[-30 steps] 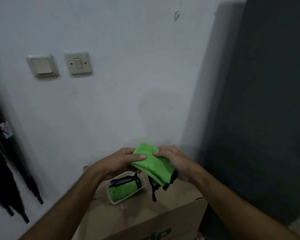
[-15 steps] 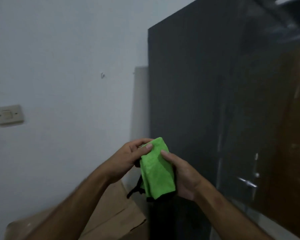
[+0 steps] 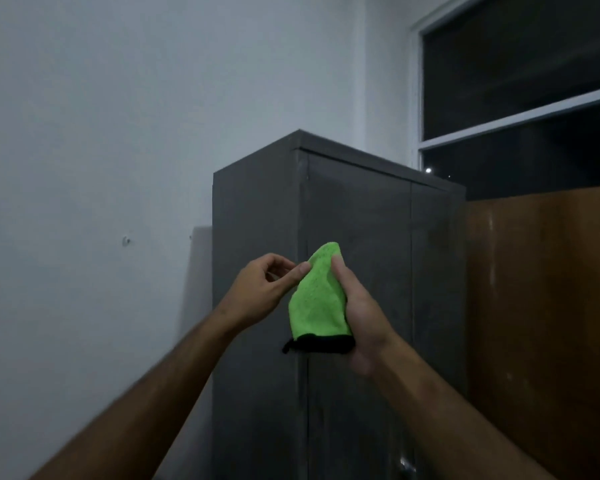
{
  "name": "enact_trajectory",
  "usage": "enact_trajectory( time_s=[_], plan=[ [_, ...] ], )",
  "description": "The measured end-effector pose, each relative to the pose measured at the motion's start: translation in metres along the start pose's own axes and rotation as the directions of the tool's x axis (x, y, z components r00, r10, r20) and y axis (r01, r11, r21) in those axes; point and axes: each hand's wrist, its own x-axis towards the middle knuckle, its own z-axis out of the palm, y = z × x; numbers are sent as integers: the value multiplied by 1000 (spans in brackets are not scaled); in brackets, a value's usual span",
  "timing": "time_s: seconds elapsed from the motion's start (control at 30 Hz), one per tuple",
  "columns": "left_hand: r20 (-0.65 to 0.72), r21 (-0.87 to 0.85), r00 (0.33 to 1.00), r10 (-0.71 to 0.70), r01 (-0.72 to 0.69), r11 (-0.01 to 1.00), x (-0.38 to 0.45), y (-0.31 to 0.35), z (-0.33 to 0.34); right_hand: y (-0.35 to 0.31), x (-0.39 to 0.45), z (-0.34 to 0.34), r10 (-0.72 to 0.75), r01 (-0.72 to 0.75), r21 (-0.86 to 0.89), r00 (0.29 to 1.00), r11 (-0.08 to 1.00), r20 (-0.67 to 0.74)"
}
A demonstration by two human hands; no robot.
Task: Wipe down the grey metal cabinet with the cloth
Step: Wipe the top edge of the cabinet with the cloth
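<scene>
Cloth (image 3: 317,303), bright green with a black hem at its lower edge, is held upright in front of the cabinet (image 3: 361,271), apart from its surface. The right hand (image 3: 359,310) grips it along its right side, thumb laid up against the green face and fingers curled behind. The left hand (image 3: 265,289) pinches its upper left edge between thumb and forefinger, the other fingers curled loosely. The cabinet stands against a pale wall (image 3: 101,133), its doors shut, so nothing inside shows. A brown panel (image 3: 541,306) adjoins it on the right, below a dark window (image 3: 520,81).
</scene>
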Motion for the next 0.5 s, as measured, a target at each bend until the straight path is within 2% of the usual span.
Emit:
enact_trajectory(
  time_s=[0.13, 0.3, 0.33, 0.4, 0.5],
  plan=[
    [-56, 112, 995, 84, -77, 991, 38, 19, -6, -37, 36, -8, -226, 200, -229, 970, 953, -90],
    [-116, 180, 974, 195, -173, 968, 93, 26, -24, -79, 96, -23, -527, 425, -525, 848, 737, -54],
    [-139, 182, 966, 216, -189, 965, 104, 27, -27, -85, 109, -28, -584, 453, -610, 812, 651, -20],
    [-192, 172, 950, 247, -215, 961, 127, 30, -30, -97, 137, -35, -697, 492, -779, 710, 388, 102],
    [-285, 133, 923, 257, -227, 965, 161, 35, -30, -117, 178, -41, -750, 474, -881, 579, -8, 319]
  ],
)
